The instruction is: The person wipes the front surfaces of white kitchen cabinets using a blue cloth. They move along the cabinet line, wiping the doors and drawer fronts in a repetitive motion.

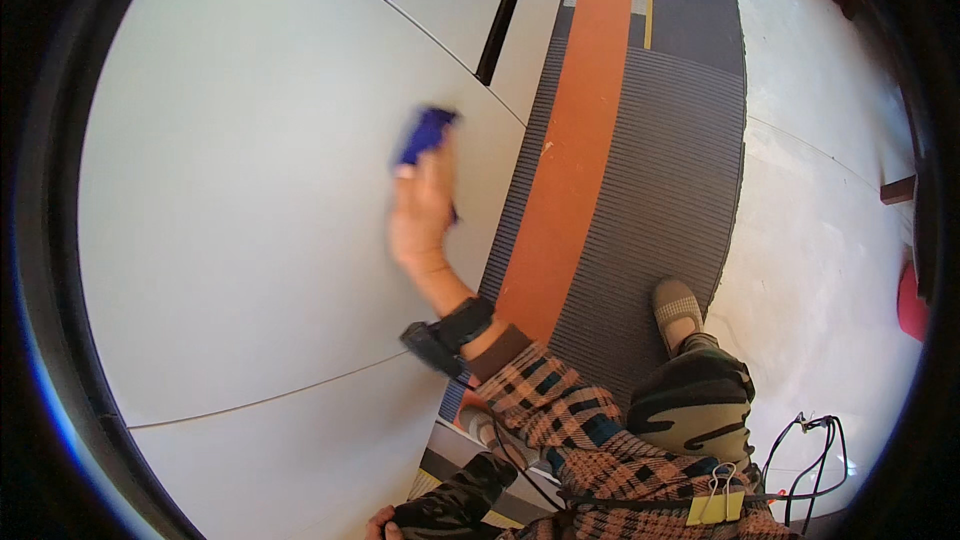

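My right hand (pixel 421 214) lies on a deep blue cloth (pixel 427 136), pressing it against a pale, smooth tabletop (pixel 247 165). The hand and cloth are blurred by motion. The cloth shows beyond the fingertips, and a small part of it sticks out at the hand's right side. A black strap with a dark device is round that wrist. At the bottom edge, my left hand (pixel 384 523) shows only in part, its fingers curled beside the camouflage trouser leg; whether it holds anything is hidden.
Thin seams divide the tabletop panels, and dark gaps lie beyond its upper edge. To the right are a ribbed grey mat (pixel 645 187) with an orange stripe and a pale floor (pixel 817 240). Black cables (pixel 829 457) loop at lower right, near a yellow binder clip (pixel 715 508) on the clothing.
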The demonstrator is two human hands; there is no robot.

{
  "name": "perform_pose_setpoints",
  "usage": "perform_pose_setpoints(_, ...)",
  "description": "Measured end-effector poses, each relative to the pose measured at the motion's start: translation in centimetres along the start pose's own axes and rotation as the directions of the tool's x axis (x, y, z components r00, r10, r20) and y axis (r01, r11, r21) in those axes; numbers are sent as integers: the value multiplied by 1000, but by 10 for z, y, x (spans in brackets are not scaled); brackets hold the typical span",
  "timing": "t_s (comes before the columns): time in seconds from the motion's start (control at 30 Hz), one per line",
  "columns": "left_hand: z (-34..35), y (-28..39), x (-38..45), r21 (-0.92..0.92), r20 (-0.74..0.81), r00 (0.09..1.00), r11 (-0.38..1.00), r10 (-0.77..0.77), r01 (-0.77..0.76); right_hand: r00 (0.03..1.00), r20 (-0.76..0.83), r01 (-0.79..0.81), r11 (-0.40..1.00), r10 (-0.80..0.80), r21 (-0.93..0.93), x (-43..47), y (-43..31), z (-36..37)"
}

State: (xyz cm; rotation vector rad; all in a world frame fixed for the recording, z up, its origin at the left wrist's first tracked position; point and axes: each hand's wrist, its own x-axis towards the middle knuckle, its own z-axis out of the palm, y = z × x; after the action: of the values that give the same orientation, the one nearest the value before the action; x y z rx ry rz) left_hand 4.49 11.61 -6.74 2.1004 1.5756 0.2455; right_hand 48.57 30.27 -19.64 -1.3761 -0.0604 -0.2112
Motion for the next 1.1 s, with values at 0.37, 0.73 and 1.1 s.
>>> perform_pose_setpoints(0.37, -17, -6, 24, 33, 31, 999, 999, -31, 30, 960, 23, 280, 960, -281, 28, 79, 15, 5)
perform_pose_setpoints(0.73, -21, -3, 49, 31, 87, 994, 998, -58, 56, 872, 57, -471, 866, 485, -167, -75, 155, -50)
perform_pose_setpoints(1.1, -27, -4, 69, 67, 129, 989, 996, -74, 66, 917, 59, -350, 868, 394, -351, 33, 182, -49)
